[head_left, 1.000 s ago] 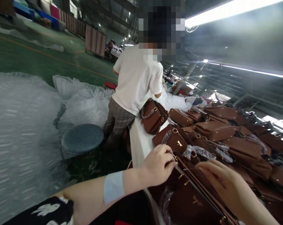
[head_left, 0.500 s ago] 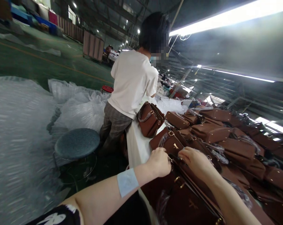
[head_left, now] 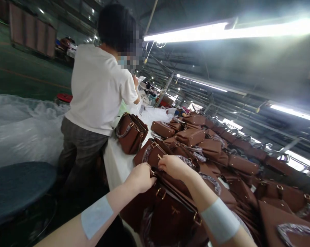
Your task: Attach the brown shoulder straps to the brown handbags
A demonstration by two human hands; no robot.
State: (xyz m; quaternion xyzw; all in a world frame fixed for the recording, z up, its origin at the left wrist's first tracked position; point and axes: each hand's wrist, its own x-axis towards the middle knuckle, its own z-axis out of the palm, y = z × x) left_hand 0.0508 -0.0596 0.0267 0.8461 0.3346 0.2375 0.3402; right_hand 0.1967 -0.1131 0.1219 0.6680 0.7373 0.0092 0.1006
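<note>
A brown handbag (head_left: 170,224) sits at the near edge of the counter (head_left: 120,161), right in front of the wearer, its long top opening running from the far left corner down toward the lower right. Its front panel bears a gold dragonfly emblem (head_left: 174,210), gold buckles sit along the top edge, and a handle (head_left: 147,218) wrapped in clear plastic hangs down the front.

Both hands are at the far corner of that opening. The left hand (head_left: 141,177) has its fingers curled closed on the bag's corner, by a small gold fitting. The right hand (head_left: 173,166) arches in from the other side, fingers bent and drawn narrow at the same corner; whether it pinches anything there I cannot tell. A pale blue patch (head_left: 97,216) covers part of the left forearm, and another (head_left: 220,219) the right.

Just beyond the hands lies a second bag (head_left: 150,154), also with a plastic-wrapped handle. Farther along, a third bag (head_left: 131,133) stands upright near the counter's edge. To the right spreads a heap of similar brown bags (head_left: 212,147), several on their sides.

A co-worker (head_left: 99,89) in a white shirt stands at the left of the counter, back turned. Left of them are clear plastic sheeting (head_left: 26,133) and, nearer, a round blue stool (head_left: 18,188). Bright tube lights (head_left: 196,32) hang overhead.
</note>
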